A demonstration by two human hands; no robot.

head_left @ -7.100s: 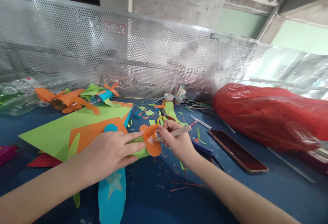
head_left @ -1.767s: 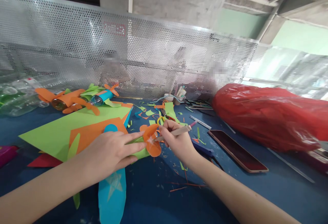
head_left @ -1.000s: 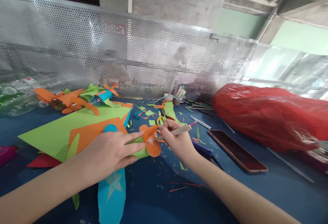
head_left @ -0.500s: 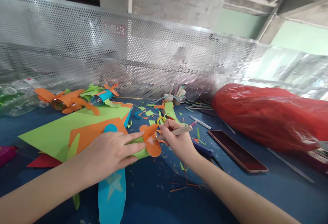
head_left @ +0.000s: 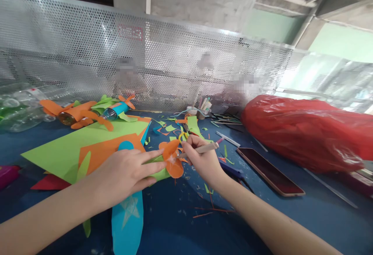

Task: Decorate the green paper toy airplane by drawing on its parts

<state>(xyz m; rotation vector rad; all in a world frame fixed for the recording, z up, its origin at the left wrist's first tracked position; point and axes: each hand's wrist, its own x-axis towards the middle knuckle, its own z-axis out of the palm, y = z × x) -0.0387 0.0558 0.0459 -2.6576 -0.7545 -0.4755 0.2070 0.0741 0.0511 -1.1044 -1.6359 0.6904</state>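
Observation:
My left hand (head_left: 128, 169) lies over a green paper-covered toy airplane body (head_left: 161, 174), its fingers holding it against the table. An orange paper propeller (head_left: 175, 169) with a whitish patch at its middle sits on the end of this body. A long blue paper wing (head_left: 128, 224) with a pale star sticks out under my left hand. My right hand (head_left: 201, 159) is closed around a light-coloured marker (head_left: 204, 148), its tip at the propeller's middle. Whether the tip touches the paper I cannot tell.
Green paper sheets (head_left: 58, 150) and two finished-looking paper planes (head_left: 77, 113) lie left, near clear plastic bottles (head_left: 23, 111). Scissors (head_left: 183, 135) and paper scraps lie behind my hands. A phone (head_left: 271, 173), a dark blue tool (head_left: 231, 169) and a red plastic bag (head_left: 297, 130) are right.
The marker and propeller have shifted very slightly. Both hands keep their hold, and the other things stay in place.

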